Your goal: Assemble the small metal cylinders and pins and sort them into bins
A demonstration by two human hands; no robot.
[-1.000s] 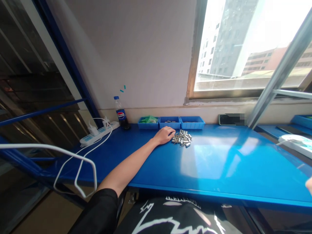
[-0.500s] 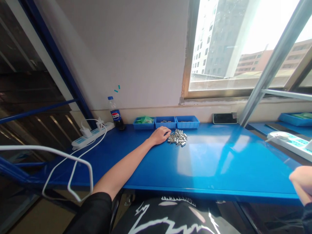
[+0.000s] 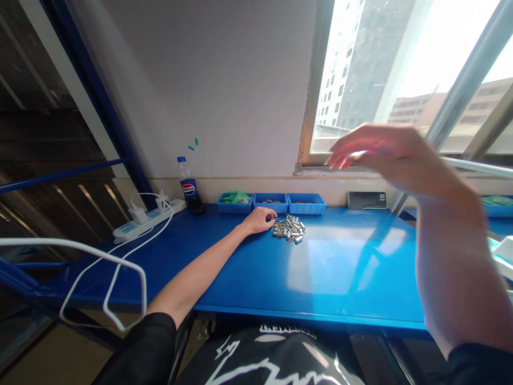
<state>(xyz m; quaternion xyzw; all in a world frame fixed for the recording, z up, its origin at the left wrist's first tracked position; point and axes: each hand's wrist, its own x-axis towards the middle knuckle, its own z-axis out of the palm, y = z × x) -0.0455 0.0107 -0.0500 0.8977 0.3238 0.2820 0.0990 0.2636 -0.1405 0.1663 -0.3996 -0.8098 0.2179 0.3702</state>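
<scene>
My left hand [image 3: 261, 219] rests on the blue table [image 3: 340, 278], fingers curled, at the left edge of a pile of several small silver metal parts [image 3: 288, 229]. Whether its fingertips pinch a part I cannot make out. My right hand [image 3: 385, 152] is raised high in front of the window, blurred by motion, fingers stretched out and holding nothing.
Three small blue bins [image 3: 271, 202] stand in a row against the wall behind the pile. A cola bottle [image 3: 188, 185] and a white power strip [image 3: 146, 216] with cables lie to the left. A phone [image 3: 366, 200] lies under the window sill.
My right hand has risen from the table's lower right edge up into the air before the window. The left hand stays at the pile.
</scene>
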